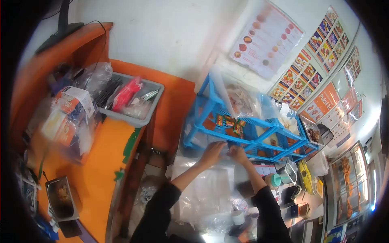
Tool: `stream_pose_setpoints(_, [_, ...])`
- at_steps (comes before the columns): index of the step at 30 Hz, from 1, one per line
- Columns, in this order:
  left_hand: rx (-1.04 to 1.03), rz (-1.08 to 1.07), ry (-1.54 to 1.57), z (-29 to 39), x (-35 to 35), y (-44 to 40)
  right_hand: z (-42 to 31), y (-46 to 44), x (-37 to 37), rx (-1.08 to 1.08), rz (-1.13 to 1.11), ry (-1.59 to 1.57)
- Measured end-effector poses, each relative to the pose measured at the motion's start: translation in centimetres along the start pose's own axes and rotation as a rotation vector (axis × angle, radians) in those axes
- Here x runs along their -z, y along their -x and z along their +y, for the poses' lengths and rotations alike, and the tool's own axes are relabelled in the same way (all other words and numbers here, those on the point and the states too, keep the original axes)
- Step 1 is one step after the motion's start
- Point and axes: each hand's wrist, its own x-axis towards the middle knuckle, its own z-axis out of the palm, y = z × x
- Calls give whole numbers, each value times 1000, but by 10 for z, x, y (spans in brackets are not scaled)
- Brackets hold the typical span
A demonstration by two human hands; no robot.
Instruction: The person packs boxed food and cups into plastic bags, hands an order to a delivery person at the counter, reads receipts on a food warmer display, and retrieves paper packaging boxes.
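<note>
Both hands are close together in front of a blue plastic rack (253, 142). My left hand (213, 154) has its fingers bent and drawn together at the rack's lower front edge; what they hold, if anything, is too small to make out. Just to its right, my right hand (237, 154) is also closed, its fingertips near the left ones. Small red and green packets (239, 128) lie in the rack compartment above the hands. Clear plastic sheets or bags (202, 184) are spread below, between my forearms.
An orange table (106, 139) on the left bears a grey tray (156, 97) of plastic bags and a metal container (63, 198) of food. At the right stand a teal-lidded container (276, 180), a yellow packet (306, 177) and a glass food case (349, 182).
</note>
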Motion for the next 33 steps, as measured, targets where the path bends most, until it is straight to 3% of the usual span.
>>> stream_pose_setpoints(2, [4, -111, -224, -27, -18, -12, -18, 8, 15, 20, 78, -44])
stream_pose_setpoints(4, [-3, -68, -231, -43, -32, -10, -36, 19, 38, 34, 154, -84])
stream_pose_setpoints(7, [5, -2, -177, -45, -34, -12, -55, 38, 75, 117, 222, 192])
stream_pose_setpoints(10, [32, -36, 20, -19, -11, -23, -84, 64, 118, 80, 343, -95])
stream_pose_setpoints(12, [45, -95, 155, 10, 5, -24, -104, 79, 149, -142, 343, -362])
stream_pose_setpoints(14, [246, -324, 1074, 40, 6, -15, -106, 92, 166, -191, 333, -542])
stream_pose_setpoints(15, [246, -327, 1071, 56, 7, -8, -106, 98, 171, -242, 315, -720])
stream_pose_setpoints(17, [581, -676, 2109, 87, 6, 13, -107, 109, 170, -281, 308, -805])
stream_pose_setpoints(18, [586, -681, 2107, 96, -2, 26, -110, 115, 167, -294, 292, -891])
stream_pose_setpoints(20, [561, -507, 1523, 112, -15, 49, -118, 129, 163, -299, 276, -987])
stream_pose_setpoints(21, [562, -512, 1523, 111, -15, 56, -120, 138, 166, -302, 280, -987])
stream_pose_setpoints(23, [595, -347, 1932, 114, 5, 70, -123, 159, 172, -382, 327, -822])
stream_pose_setpoints(24, [965, -90, 1571, 125, 19, 77, -121, 169, 176, -349, 341, -793])
stream_pose_setpoints(28, [840, -46, 1374, 151, 57, 88, -122, 218, 182, -387, 341, -728])
stream_pose_setpoints(32, [758, -146, 1229, 180, 69, 103, -117, 251, 173, -421, 355, -728])
stream_pose_setpoints(33, [707, -146, 1171, 184, 67, 110, -119, 256, 167, -300, 550, -364])
